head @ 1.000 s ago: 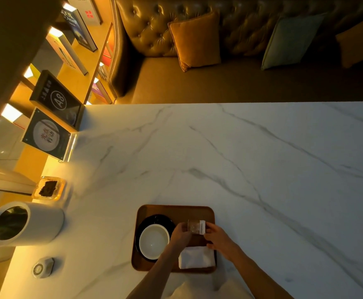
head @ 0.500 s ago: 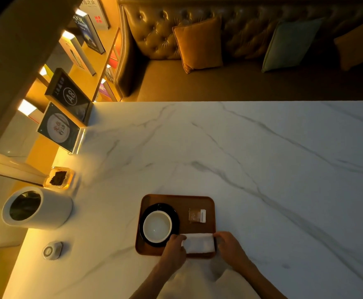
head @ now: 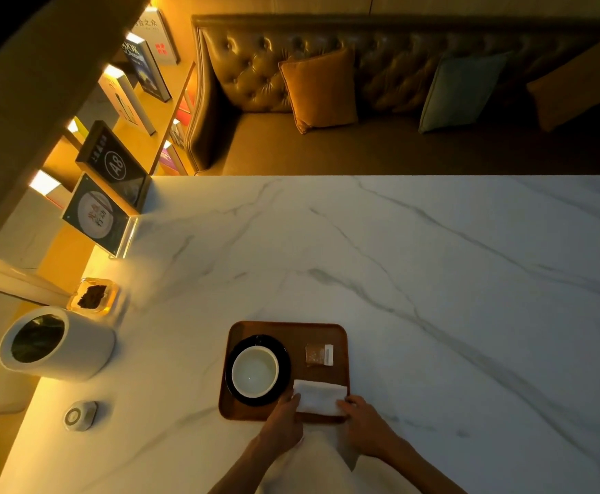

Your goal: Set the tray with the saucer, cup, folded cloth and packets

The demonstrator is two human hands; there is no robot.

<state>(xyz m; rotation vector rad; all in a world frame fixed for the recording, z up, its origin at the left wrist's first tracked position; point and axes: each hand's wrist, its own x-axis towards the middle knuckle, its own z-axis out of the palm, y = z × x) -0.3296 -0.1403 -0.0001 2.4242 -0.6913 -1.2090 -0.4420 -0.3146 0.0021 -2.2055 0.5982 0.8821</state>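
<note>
Folded cloth [head: 321,399], on the tray [head: 293,331] between the fingertips of left hand [head: 284,418] and right hand [head: 366,420], which meet its short ends; pinching or merely pressing cannot be told. Judged light, limp, unbreakable: best taken at both ends so the fold holds.

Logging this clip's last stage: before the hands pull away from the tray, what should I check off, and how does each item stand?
1. The cup sits centred on the saucer: ok.
2. The saucer is on the tray, in its left half: ok.
3. The packet lies flat on the tray, far right: ok; whether there is more than one, cannot tell.
4. The folded cloth lies inside the tray's rim: cannot tell; its right end reaches the rim.
5. The left hand and right hand are off the cloth: not ok; each touches one end.
</note>
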